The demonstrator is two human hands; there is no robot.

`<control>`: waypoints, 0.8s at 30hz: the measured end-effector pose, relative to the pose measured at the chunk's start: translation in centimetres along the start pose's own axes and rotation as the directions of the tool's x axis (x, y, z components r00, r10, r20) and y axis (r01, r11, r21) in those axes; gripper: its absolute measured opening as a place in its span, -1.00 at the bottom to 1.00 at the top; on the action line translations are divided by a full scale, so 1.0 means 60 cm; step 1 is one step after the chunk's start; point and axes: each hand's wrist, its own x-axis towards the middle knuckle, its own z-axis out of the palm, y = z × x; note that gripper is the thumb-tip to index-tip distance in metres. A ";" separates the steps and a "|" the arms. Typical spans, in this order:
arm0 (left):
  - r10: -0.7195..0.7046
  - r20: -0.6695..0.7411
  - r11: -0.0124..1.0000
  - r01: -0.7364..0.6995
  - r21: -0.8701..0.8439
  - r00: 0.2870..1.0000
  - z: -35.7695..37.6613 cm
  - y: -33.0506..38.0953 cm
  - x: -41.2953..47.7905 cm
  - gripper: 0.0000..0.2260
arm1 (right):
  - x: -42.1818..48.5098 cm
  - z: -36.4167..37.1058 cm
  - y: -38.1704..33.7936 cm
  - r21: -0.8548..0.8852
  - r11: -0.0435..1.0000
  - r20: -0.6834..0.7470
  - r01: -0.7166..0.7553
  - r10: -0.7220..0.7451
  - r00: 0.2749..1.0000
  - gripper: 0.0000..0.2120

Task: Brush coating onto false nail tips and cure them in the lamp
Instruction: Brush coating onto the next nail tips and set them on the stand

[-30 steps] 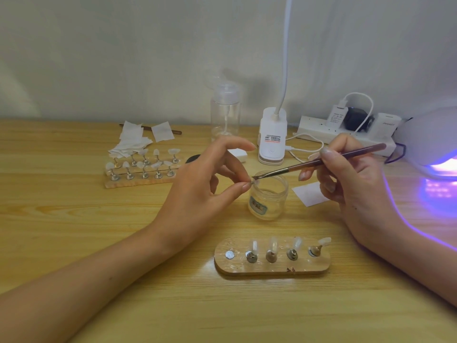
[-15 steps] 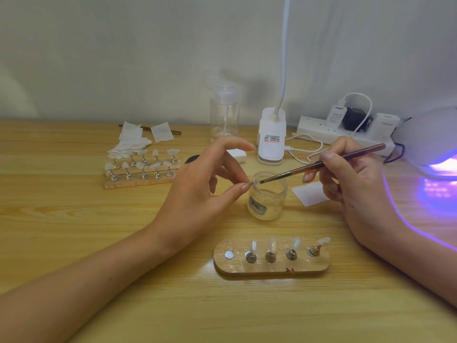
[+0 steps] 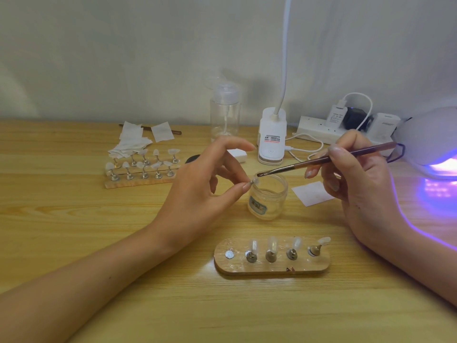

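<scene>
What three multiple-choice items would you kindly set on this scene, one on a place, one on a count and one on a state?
1. Relative to the oval wooden stand, the glass jar stands:
A. on it
B. just beyond it
C. nearer the camera than it

2. Nail tips on that stand:
A. two
B. four
C. six

3. The curing lamp is:
A. lit violet
B. dark
C. lying on its side

Answers:
1 B: the jar sits past the stand's far edge.
2 B: four tips stand in a row, and the leftmost spot is bare.
3 A: violet light spills from it onto the table.
</scene>
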 end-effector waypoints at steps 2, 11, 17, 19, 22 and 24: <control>-0.003 0.000 1.000 0.003 0.002 1.000 0.000 0.000 0.000 -0.59 | 0.000 0.003 0.001 0.002 1.000 0.025 0.003 -0.003 1.000 -0.82; -0.005 0.007 1.000 0.005 -0.001 1.000 0.000 -0.001 0.000 -0.59 | 0.000 0.000 0.006 -0.076 0.996 -0.007 -0.038 0.038 0.999 -0.83; -0.135 -0.013 0.976 0.130 -0.173 0.991 -0.007 0.003 0.004 -0.54 | 0.003 -0.005 0.004 -0.038 0.997 -0.060 -0.068 0.066 0.996 -0.81; -0.167 -0.046 0.946 0.147 -0.288 0.985 -0.023 0.022 0.013 -0.51 | 0.004 -0.007 0.005 -0.021 0.997 -0.081 -0.080 0.078 0.994 -0.81; -0.061 -0.127 0.944 0.016 -0.330 0.990 -0.062 0.063 0.034 -0.45 | 0.004 -0.008 0.006 -0.016 0.995 -0.094 -0.102 0.101 0.990 -0.75; 0.054 -0.159 0.965 -0.093 -0.246 0.986 -0.090 0.086 0.040 -0.40 | 0.005 -0.008 0.006 -0.004 0.994 -0.098 -0.111 0.110 0.989 -0.73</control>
